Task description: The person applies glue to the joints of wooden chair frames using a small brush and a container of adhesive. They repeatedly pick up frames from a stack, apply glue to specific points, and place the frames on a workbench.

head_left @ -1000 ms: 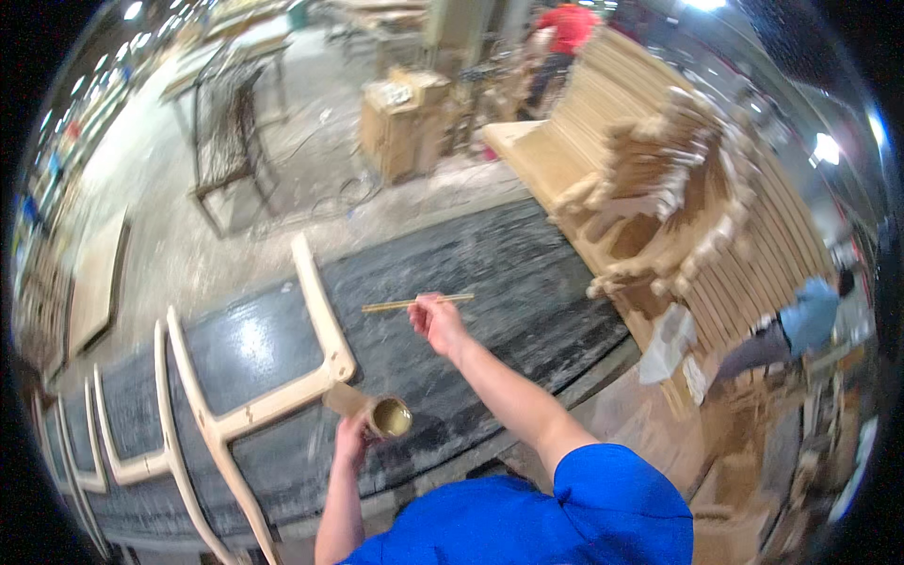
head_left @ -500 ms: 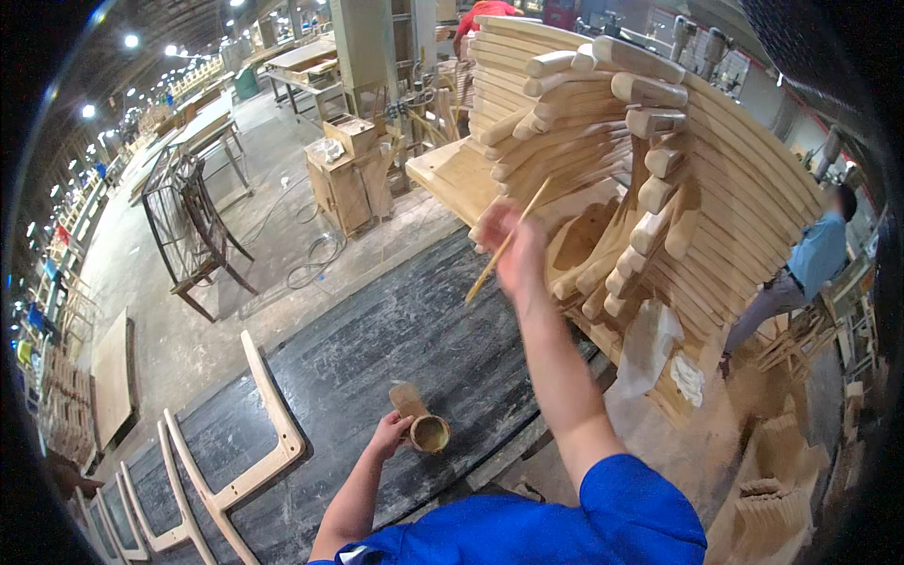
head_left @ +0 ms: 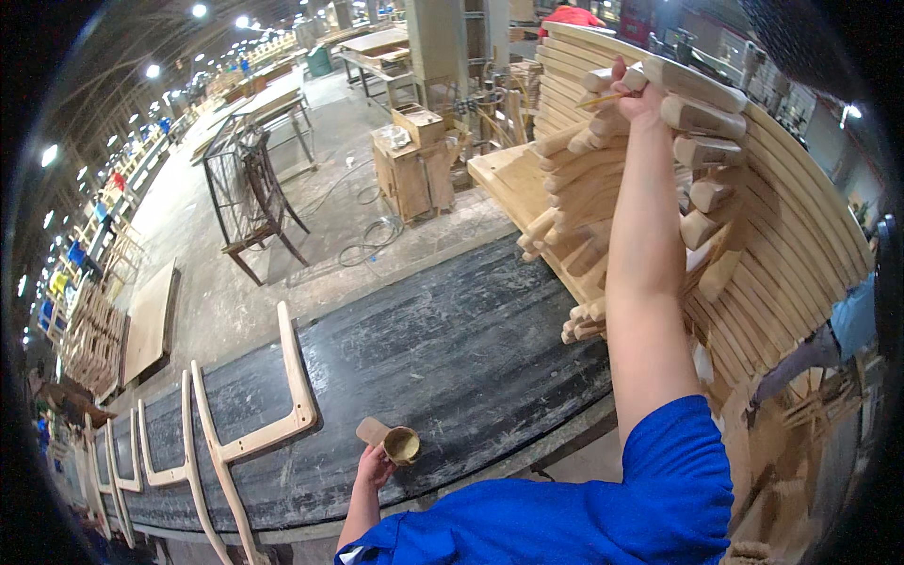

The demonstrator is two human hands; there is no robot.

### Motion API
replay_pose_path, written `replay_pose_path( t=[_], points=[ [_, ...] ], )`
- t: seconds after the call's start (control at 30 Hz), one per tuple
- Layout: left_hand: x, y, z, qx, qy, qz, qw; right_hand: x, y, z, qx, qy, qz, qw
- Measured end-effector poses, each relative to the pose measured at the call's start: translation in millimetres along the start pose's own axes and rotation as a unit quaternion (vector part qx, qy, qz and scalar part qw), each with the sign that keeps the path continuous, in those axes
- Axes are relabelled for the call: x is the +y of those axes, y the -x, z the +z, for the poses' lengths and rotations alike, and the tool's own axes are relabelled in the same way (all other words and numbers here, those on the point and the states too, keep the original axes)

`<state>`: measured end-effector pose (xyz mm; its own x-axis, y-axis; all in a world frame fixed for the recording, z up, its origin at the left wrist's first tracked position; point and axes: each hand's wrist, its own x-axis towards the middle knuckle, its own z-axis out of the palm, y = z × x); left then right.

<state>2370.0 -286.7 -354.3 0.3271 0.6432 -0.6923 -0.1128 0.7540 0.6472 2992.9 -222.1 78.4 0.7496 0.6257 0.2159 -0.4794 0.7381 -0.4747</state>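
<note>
My left hand [head_left: 374, 465] grips a small tan cup [head_left: 391, 441] near the front edge of the dark workbench [head_left: 452, 348]. My right hand [head_left: 637, 92] is raised high on an outstretched arm, holding a thin wooden stick [head_left: 607, 98] against the top of a tall stack of curved wooden chair parts [head_left: 744, 188]. A pale wooden chair frame [head_left: 282, 414] lies flat on the bench, left of the cup.
More chair frames [head_left: 141, 461] lie along the bench to the left. Beyond the bench stand a dark metal rack [head_left: 250, 188], a wooden crate [head_left: 414, 165] and cables on the floor. A person in red [head_left: 570, 14] works far back; another person [head_left: 829, 330] at right.
My right hand has lifted the stick from the bench surface up to the top of the stacked parts. My left hand stays on the cup.
</note>
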Motion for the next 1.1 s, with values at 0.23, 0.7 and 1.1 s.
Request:
replay_pose_path(
  t=[0.23, 0.7, 1.1],
  points=[
    [-32.5, 17.1, -30.7, -0.034, 0.073, 0.041, 0.996, 5.3, 39.7, 11.7, -0.232, 0.044, 0.033, 0.971],
    [-42.5, 111.7, -138.4, 0.081, 0.145, 0.136, 0.977, 30.2, 379.1, -72.5, -0.203, 0.122, 0.303, 0.923],
    [-63.9, 108.6, -133.4, 0.115, 0.183, 0.109, 0.970, 57.5, 420.0, -270.9, -0.260, 0.218, 0.506, 0.793]
  ],
)
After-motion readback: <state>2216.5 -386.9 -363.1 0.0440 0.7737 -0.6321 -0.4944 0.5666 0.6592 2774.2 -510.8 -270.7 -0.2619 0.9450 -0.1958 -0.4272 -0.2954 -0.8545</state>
